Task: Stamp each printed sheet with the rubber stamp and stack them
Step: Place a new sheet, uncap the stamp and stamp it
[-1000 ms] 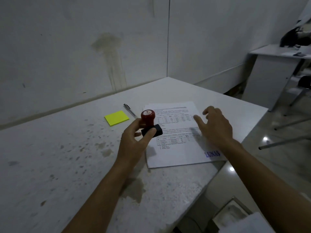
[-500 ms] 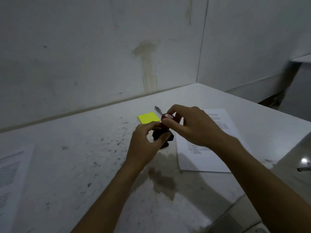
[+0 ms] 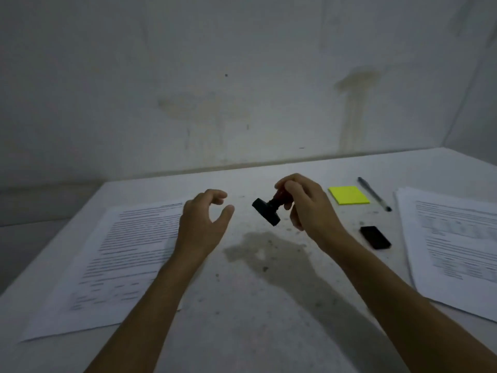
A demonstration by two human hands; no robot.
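Note:
My right hand (image 3: 306, 204) grips the red handle of the rubber stamp (image 3: 269, 210), which hangs tilted above the table with its black base pointing down-left. My left hand (image 3: 203, 220) hovers just left of the stamp, fingers loosely curved and holding nothing. A printed sheet (image 3: 107, 265) lies on the table at the left, partly under my left forearm. A stack of printed sheets (image 3: 454, 246) lies at the right edge.
A small black cap or ink pad (image 3: 375, 237) lies on the white table (image 3: 255, 319) right of my right wrist. A yellow sticky-note pad (image 3: 348, 195) and a pen (image 3: 374, 193) lie behind it. The wall runs close behind the table.
The stamp passed from my left hand to my right hand. My left hand let go and drew left. The view swung left, bringing the left sheet into sight.

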